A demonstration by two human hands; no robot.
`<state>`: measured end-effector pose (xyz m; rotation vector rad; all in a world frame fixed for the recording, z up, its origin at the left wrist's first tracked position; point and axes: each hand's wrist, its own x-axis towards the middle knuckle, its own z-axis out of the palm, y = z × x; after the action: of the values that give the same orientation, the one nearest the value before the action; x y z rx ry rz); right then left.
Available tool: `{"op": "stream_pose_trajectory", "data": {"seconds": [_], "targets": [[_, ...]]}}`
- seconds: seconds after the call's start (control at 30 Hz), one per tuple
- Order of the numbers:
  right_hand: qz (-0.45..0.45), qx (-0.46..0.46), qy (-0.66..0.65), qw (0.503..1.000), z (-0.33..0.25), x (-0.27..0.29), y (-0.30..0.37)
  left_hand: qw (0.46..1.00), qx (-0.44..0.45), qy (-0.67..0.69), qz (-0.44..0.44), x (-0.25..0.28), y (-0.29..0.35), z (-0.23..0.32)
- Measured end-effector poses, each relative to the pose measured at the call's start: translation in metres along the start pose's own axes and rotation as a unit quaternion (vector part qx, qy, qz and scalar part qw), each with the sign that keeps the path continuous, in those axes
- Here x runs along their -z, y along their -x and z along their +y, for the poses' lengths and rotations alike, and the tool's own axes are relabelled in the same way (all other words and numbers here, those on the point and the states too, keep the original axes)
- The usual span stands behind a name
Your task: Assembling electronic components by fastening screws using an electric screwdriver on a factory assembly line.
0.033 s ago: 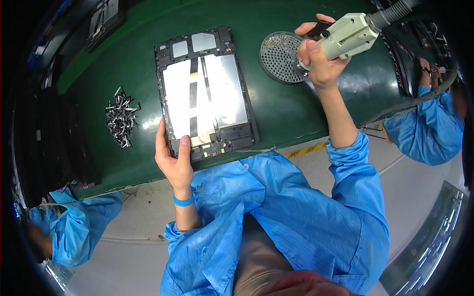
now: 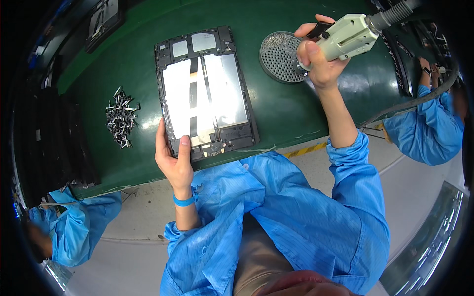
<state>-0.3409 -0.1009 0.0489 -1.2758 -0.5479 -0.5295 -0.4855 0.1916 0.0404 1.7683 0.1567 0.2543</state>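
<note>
A tablet's dark inner frame with a silvery back panel [image 2: 229, 93] lies on the green bench, black ribbon cables running down it. My left hand [image 2: 175, 163] grips its lower left corner, thumb on top and fingers along the side. In my right hand [image 2: 323, 61] is a pale green electric screwdriver [image 2: 348, 37], its grey cable leading off to the upper right. The tool's tip is down at the right edge of a round, perforated screw tray [image 2: 281, 61] with small screws gathered at its far side.
A pile of small black and silver parts [image 2: 121, 118] sits left of the tablet. Dark stacked panels [image 2: 54, 143] line the left end. Another device [image 2: 105, 22] lies at the far left. Co-workers in blue sleeves [image 2: 419, 130] are at the right and lower left [image 2: 84, 227].
</note>
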Motion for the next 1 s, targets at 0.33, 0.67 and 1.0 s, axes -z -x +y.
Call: {"op": "stream_pose_trajectory", "data": {"seconds": [0.33,0.67,1.0], "targets": [[0.079,0.003,0.084,0.993,-0.007,-0.016,0.004,1.0,-0.004,0.002,0.013,-0.003,0.003,-0.002],[0.041,0.016,0.059,0.997,-0.005,-0.012,0.005,0.987,-0.111,-0.112,0.03,-0.003,0.0,0.0],[0.042,0.019,0.07,0.996,-0.01,-0.012,-0.001,0.991,-0.078,-0.088,0.06,-0.004,0.0,-0.007]]}}
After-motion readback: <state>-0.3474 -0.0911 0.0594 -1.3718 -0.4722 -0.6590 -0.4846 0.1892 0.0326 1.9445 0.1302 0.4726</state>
